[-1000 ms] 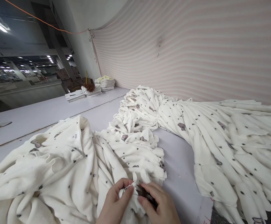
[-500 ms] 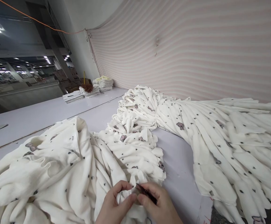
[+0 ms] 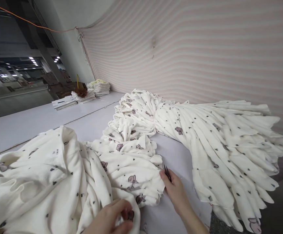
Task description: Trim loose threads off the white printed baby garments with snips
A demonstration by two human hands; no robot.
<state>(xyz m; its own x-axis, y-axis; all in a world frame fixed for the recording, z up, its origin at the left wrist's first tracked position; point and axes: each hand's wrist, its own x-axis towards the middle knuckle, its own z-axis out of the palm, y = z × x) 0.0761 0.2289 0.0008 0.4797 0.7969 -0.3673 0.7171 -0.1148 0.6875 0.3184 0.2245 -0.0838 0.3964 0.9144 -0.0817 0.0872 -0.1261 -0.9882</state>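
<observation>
Snips point(image 3: 167, 172) in R hand point(image 3: 175, 191), just beside garment pile point(image 3: 131, 165) edge

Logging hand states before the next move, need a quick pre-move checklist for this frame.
1. Grip of left hand on fabric: ok.
2. Grip of right hand on snips: ok.
3. Blades of snips closed: cannot tell, too small.
4. Tips clear of middle pile: cannot tell.
5. Bare table beside right hand: ok.
6. Both hands clear of fanned stack: ok.

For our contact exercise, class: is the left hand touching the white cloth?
Touching. The head view shows the left hand pinching a fold of the cloth.
</observation>
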